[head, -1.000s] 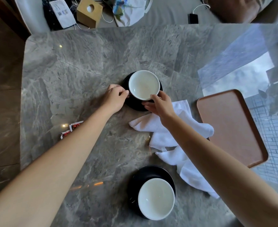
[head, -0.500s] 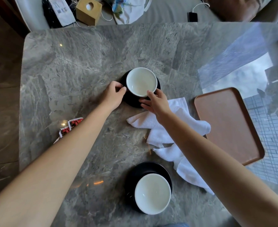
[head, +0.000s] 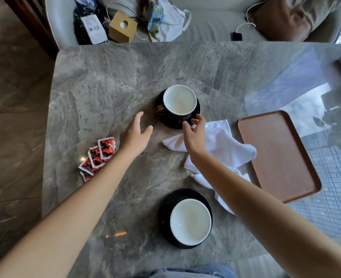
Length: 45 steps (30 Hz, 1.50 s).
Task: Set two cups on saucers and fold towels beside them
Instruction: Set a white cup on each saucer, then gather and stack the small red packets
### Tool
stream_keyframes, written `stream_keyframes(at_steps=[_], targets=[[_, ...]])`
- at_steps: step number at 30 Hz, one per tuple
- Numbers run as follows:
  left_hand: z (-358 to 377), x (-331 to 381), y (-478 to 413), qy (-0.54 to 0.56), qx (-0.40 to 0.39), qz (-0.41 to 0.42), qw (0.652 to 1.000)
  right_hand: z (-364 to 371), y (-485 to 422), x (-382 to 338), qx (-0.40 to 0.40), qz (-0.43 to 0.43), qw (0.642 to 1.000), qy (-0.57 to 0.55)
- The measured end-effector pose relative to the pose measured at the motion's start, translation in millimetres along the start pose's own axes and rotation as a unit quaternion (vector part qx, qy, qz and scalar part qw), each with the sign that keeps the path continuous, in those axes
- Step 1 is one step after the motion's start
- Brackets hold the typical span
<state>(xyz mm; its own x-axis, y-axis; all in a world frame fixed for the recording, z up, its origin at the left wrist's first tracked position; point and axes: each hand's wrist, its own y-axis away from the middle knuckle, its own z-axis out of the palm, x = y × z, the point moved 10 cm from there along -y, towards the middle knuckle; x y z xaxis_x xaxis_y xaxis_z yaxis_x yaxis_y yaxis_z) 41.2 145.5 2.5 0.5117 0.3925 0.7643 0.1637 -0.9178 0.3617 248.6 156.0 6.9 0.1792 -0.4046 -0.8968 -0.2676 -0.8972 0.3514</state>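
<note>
The left hand's fingers (head: 139, 118) are straight and released, thumb spread to the side, grasping nothing. They hover over bare desk (head: 105, 87) just left of the far saucer (head: 171, 123) and apart from it. The left hand (head: 136, 135) has its palm down, and its bare forearm runs back to the lower left corner.

The right hand's fingers (head: 201, 118) are loosely bent and grasp nothing. Their tips sit at the near right rim of the far saucer; whether they touch it cannot be told. The right hand (head: 193, 137) lies over the edge of the towels (head: 225, 141).

The far cup (head: 179, 100), black outside and white inside, stands upright on the far saucer near the middle of the desk, with its handle to the left. The near cup (head: 190, 221) stands upright on the near saucer (head: 165, 207) at the front edge, set toward the saucer's right side.

The 2 white towels lie crumpled and unfolded between the 2 saucers, on their right, partly under the right forearm. Their right side touches the brown tray (head: 276, 155).

Red packets (head: 101, 153) are fanned out on the desk just left of the left forearm.
</note>
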Motion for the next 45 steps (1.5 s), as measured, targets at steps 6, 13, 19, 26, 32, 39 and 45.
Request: stream_keyframes(at_steps=[6,13,19,26,32,39,45], targets=[[-31,-8,20,-0.112,0.022,0.055,0.992,43,36,-17,-0.117,-0.176,0.962,0.174],[-68,-62,48,-0.119,0.069,0.03,0.99,108,67,-13,-0.225,-0.239,0.897,0.294],[-94,-112,58,-0.098,0.099,-0.048,0.989,152,87,-6,-0.276,-0.216,0.894,0.281],[-103,-138,51,-0.078,0.098,-0.073,0.989,192,88,3,-0.28,-0.158,0.902,0.287],[-104,-140,40,-0.126,0.096,-0.069,0.985,221,95,0,-0.278,-0.252,0.825,0.423],[-103,-124,32,-0.192,0.125,-0.032,0.973,219,97,12,-0.29,-0.305,0.757,0.5],[-101,-117,37,-0.17,0.142,-0.024,0.975,202,103,16,-0.309,-0.313,0.751,0.493]])
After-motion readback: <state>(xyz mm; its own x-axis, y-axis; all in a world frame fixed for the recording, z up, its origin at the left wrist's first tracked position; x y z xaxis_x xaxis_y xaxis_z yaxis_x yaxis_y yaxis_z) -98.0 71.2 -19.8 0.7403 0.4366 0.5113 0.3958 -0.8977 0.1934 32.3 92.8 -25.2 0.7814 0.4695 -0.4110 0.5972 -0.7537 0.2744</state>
